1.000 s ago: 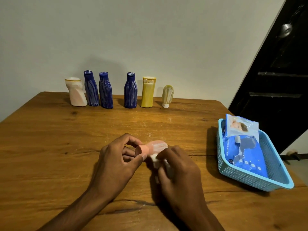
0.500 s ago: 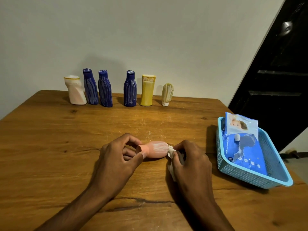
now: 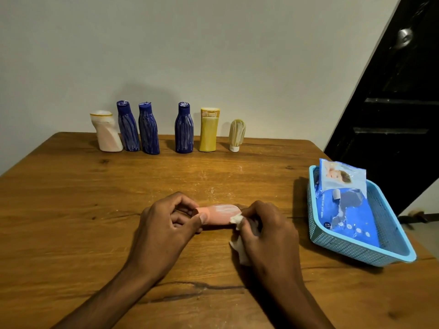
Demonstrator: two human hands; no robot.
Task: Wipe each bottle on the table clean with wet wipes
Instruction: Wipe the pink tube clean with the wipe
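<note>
A small pink bottle (image 3: 219, 213) with white streaks lies on its side just above the wooden table (image 3: 71, 210). My left hand (image 3: 164, 231) pinches its cap end between thumb and fingers. My right hand (image 3: 266, 231) grips a crumpled white wet wipe (image 3: 237, 245) against the bottle's right end. Along the table's far edge stand a white-and-pink bottle (image 3: 107, 132), three dark blue bottles (image 3: 128, 127) (image 3: 148, 129) (image 3: 184, 128), a yellow bottle (image 3: 209, 130) and a small beige tube (image 3: 237, 135), all streaked with white.
A light blue plastic basket (image 3: 351, 248) sits at the table's right edge, holding a blue pack of wet wipes (image 3: 344, 203). A black door (image 3: 399, 115) stands behind it. White powder smears mark the wood beyond the hands.
My right hand has slid the wipe from over the bottle's body out to its right end, uncovering more of the pink surface. My left hand keeps its hold.
</note>
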